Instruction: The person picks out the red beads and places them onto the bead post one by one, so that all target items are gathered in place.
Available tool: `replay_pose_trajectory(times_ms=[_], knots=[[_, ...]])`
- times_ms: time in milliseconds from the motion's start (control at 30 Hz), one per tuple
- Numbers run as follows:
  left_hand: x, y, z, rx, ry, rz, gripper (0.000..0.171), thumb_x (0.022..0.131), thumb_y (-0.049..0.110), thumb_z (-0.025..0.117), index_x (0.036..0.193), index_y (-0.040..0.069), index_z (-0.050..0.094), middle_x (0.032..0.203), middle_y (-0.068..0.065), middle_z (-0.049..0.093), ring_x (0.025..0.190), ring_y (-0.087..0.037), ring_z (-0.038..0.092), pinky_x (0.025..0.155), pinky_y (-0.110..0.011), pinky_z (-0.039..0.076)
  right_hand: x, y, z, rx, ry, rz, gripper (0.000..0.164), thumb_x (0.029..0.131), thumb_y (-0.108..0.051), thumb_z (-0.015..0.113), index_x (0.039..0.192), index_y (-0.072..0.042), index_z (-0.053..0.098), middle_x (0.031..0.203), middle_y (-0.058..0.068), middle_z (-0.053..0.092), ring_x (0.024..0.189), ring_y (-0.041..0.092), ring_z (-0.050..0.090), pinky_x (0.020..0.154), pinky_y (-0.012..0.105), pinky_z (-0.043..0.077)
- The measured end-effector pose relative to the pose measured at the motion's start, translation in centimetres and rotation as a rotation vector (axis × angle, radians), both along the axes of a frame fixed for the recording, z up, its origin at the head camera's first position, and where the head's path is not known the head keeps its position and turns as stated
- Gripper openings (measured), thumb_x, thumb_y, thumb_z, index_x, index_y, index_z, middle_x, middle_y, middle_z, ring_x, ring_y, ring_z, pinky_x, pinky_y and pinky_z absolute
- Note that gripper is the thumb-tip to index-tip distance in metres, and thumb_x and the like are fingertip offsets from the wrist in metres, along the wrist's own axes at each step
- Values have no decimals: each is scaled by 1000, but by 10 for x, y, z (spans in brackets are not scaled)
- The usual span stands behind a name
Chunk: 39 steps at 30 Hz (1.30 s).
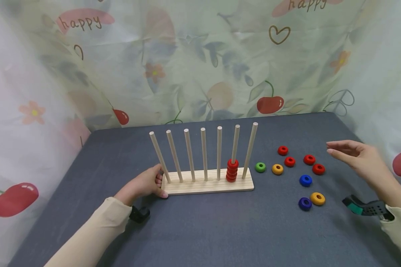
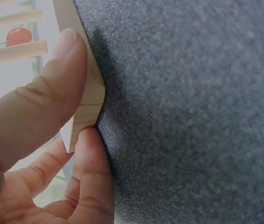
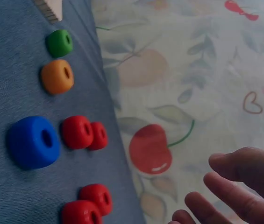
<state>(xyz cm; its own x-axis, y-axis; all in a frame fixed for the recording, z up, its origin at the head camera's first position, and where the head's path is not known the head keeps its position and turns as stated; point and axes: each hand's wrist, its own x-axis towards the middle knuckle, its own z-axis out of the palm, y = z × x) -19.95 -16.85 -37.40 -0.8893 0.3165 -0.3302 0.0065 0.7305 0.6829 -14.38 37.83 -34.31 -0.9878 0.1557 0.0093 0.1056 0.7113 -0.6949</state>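
A wooden peg rack with a row of upright dowels stands on the table. Several red rings are stacked on its second peg from the right. My left hand grips the rack's left end, its thumb along the front edge and the fingers round the end, as the left wrist view also shows in close-up. Off to the right, my right hand hovers with nothing in it, fingers loosely bent and thumb apart. Nearest to it lie loose red rings.
Between rack and right hand lie a green ring, a yellow-orange ring, a blue ring, a dark blue ring and another yellow-orange ring. A printed curtain hangs behind the dark tabletop.
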Motion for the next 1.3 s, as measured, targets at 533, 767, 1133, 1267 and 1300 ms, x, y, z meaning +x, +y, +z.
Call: replay_pose_trajectory(times_ms=[533, 767, 1133, 1267, 1300], knots=[[-1, 1, -2, -5, -6, 15, 64, 65, -4, 86, 115, -1, 46, 90, -10, 45, 80, -19, 45, 66, -29, 38, -9, 12, -34, 27, -178, 188, 59, 94, -43, 61, 135, -2, 50, 133, 27, 54, 85, -22, 45, 79, 37, 50], [-2, 2, -3, -19, -11, 18, 66, 65, -2, 86, 116, -1, 46, 91, -10, 45, 81, -20, 46, 67, -29, 38, -13, 10, -37, 14, -234, 208, 62, 94, -43, 61, 136, 0, 48, 137, 29, 49, 113, 34, 57, 87, 55, 47], [-1, 1, -2, -20, -4, 13, 66, 64, -2, 87, 117, -1, 46, 91, -10, 46, 82, -20, 46, 67, -30, 39, -19, 7, -40, 48, -229, 216, 61, 90, -42, 66, 132, 1, 52, 132, 29, 52, 116, 43, 51, 85, 52, 46], [-2, 1, -2, -30, -8, 22, 67, 65, -1, 87, 117, -1, 46, 92, -10, 47, 83, -21, 47, 69, -30, 39, -21, 7, -41, 56, -218, 226, 59, 89, -39, 69, 130, 1, 54, 132, 29, 52, 115, 42, 51, 85, 50, 46], [-2, 1, -2, -31, -9, 26, 67, 65, -1, 87, 117, 0, 46, 93, -10, 47, 83, -21, 47, 69, -30, 39, -21, 7, -42, 56, -214, 229, 58, 89, -37, 69, 129, 1, 54, 132, 30, 52, 115, 42, 51, 85, 49, 46]])
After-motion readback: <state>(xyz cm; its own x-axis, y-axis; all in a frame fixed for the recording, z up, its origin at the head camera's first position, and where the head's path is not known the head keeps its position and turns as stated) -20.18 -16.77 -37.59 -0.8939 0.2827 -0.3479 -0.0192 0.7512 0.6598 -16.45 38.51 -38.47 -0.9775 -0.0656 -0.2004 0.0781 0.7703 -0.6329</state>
